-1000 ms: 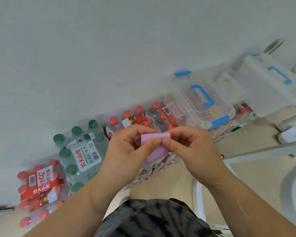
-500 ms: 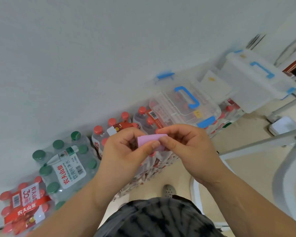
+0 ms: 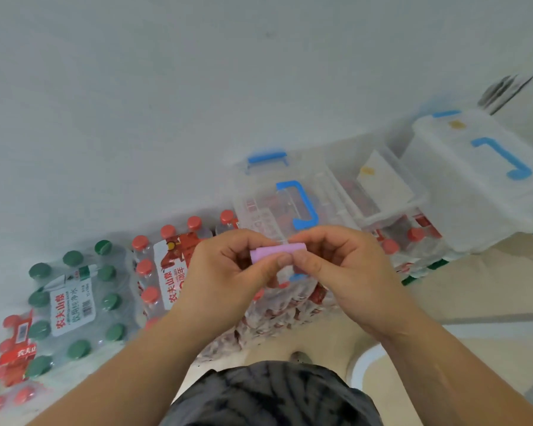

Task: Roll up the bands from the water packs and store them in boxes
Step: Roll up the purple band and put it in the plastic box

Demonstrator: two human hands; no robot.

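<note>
A pink band (image 3: 276, 251) rolled into a short tight cylinder lies pinched between my two hands at chest height. My left hand (image 3: 228, 275) grips its left end with thumb and fingers. My right hand (image 3: 336, 269) grips the right end, thumb pressed on the front. Behind the hands, water packs line the wall: a green-capped pack (image 3: 74, 302) and a red-capped pack (image 3: 166, 272). A clear lidded box with a blue handle (image 3: 296, 204) rests on top of the packs.
A second clear box without a lid (image 3: 382, 186) and a white lidded box with a blue handle (image 3: 480, 179) sit to the right on more red-capped packs. A white wall fills the top. Beige floor and a white curved frame (image 3: 360, 361) lie at lower right.
The pink band's loose tail that hung below my fingers has been wound in, so the roll is now shorter and tighter. Both hands stayed together on it.
</note>
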